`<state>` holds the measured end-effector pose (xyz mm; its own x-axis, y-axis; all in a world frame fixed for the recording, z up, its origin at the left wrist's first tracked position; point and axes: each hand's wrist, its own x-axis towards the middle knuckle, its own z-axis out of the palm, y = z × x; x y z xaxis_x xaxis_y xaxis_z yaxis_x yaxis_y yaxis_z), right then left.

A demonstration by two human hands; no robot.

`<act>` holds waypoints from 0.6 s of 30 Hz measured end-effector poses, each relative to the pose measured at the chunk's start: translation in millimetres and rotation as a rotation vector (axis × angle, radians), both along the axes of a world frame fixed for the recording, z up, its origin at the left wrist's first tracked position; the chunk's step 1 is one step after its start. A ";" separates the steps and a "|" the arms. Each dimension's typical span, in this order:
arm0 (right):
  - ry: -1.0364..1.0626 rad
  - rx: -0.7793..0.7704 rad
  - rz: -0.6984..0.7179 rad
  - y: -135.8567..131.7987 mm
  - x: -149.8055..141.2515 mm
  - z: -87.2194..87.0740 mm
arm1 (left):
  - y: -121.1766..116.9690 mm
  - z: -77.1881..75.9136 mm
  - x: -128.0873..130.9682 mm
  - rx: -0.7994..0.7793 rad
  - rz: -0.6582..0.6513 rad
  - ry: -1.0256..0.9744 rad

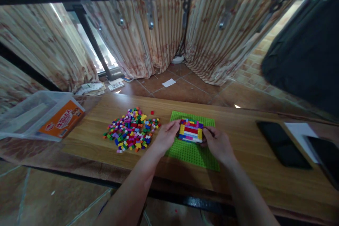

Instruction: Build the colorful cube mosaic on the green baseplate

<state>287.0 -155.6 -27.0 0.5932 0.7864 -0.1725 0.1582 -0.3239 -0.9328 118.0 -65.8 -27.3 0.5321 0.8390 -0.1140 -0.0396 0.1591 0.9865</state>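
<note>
A small block of joined toy bricks point(191, 130), in red, yellow, white, blue and purple rows, is held between my two hands above a green studded baseplate point(189, 155). My left hand point(168, 134) grips its left edge, thumb on top. On the opposite edge, my right hand point(215, 143) has closed around the right side, with some fingers hidden beneath. Whether the block touches the baseplate I cannot tell. To the left of the baseplate lies a wide pile of loose coloured bricks point(132, 129), and a single red brick point(152, 112) sits apart from it.
A clear plastic box point(26, 132) with an orange label stands at the table's left end. Toward the right of the wooden table point(243, 141) lie a black phone-like slab point(283, 144), white paper point(302, 130) and another dark device point(324, 155). Patterned curtains hang behind.
</note>
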 end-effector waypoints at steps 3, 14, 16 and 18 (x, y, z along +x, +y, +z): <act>-0.009 0.014 -0.028 1.6 2.3 -1.4 | -4.7 -2.6 1.4 -0.019 0.035 -0.014; -0.185 0.032 -0.018 7.6 6.0 -9.2 | -18.2 0.6 2.9 0.247 -0.063 0.229; -0.191 0.022 -0.024 8.6 6.0 -10.1 | -19.7 -1.3 3.4 0.301 -0.052 0.279; -0.185 0.026 -0.029 9.4 5.7 -11.5 | -21.9 -2.4 4.0 0.338 -0.042 0.318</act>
<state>292.6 -146.2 -38.5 0.6354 0.7712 -0.0379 0.3190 -0.3069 -0.8967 122.0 -87.7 -29.7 0.5495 0.8355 -0.0011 0.2727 -0.1780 0.9455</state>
